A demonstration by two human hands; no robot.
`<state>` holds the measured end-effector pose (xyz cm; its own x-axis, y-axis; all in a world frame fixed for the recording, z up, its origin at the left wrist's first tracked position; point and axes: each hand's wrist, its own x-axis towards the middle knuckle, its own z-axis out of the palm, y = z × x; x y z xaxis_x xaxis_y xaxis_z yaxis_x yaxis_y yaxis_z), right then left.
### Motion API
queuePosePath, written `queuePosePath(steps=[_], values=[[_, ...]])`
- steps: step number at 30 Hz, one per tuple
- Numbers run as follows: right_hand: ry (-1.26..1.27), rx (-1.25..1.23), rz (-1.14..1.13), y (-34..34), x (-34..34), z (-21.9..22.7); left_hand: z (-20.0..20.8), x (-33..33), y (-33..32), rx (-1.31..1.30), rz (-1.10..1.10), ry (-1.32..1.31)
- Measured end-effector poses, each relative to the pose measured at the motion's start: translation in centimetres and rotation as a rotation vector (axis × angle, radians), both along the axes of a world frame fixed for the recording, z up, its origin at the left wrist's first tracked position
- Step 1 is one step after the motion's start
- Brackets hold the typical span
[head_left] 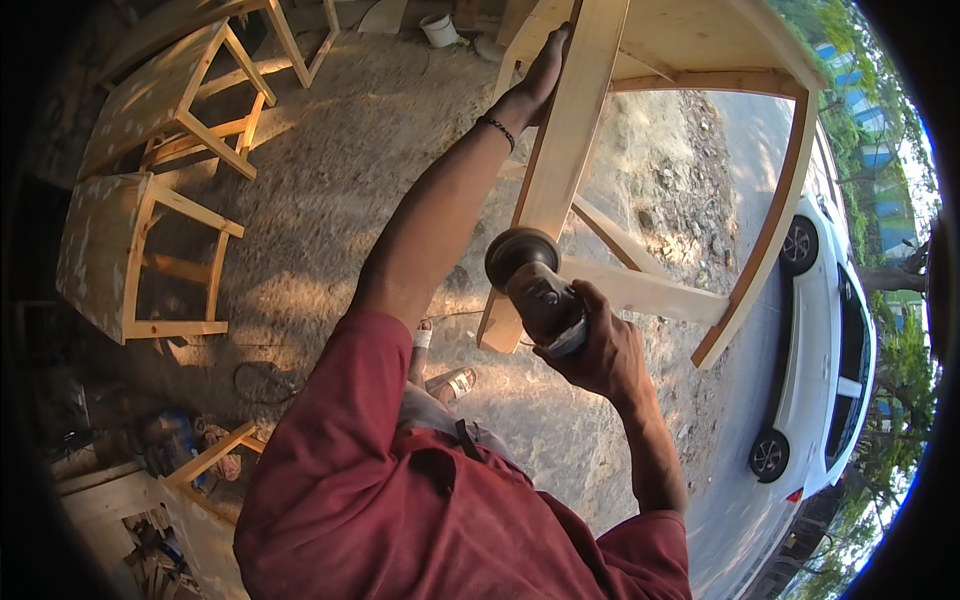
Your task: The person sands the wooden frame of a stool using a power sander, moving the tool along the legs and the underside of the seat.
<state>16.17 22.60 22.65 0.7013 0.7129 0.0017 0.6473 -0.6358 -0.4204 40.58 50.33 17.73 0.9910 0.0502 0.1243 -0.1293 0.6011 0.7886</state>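
Head view looks down on a bare, sandy dirt ground (340, 190), dappled with sun and shade, that fills the middle of the frame. In the upper centre stands a large pale unfinished wooden table frame (700, 40) with a curved outer rail running down the right side and a flat plank leg (565, 140) slanting toward the centre. The left hand (535, 85), a dark bead bracelet at its wrist, lies flat along that leg near the top of the frame, fingers extended and pressed on the wood rather than curled around it. The right hand (600, 350), at centre right, has its grip clamped around the body of a grey metal angle grinder (540, 285), whose round disc head touches the lower part of the same leg, just above a crossbar. The person's red shirt fills the lower centre, and a sandalled foot shows on the ground below the grinder.

At the upper left two pale wooden stools (140, 250) lie tipped on their sides close together, with another wooden frame above them. A small white bucket (438, 30) stands at the top edge. A white car (820, 350) is parked on a paved road (740, 150) at the right, with green trees beyond it. Wood scraps and clutter crowd the lower left corner.
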Motion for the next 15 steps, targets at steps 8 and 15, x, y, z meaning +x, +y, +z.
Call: queuePosePath(steps=[8, 15], values=[[0.093, -0.177, 0.111, -1.7, -3.8, -2.8, 1.6, 0.5, -0.7, -0.049, 0.011, 0.042], [0.104, -0.177, 0.101, -3.5, -5.5, -3.9, -0.2, 2.6, 0.1, 0.014, 0.025, -0.024]])
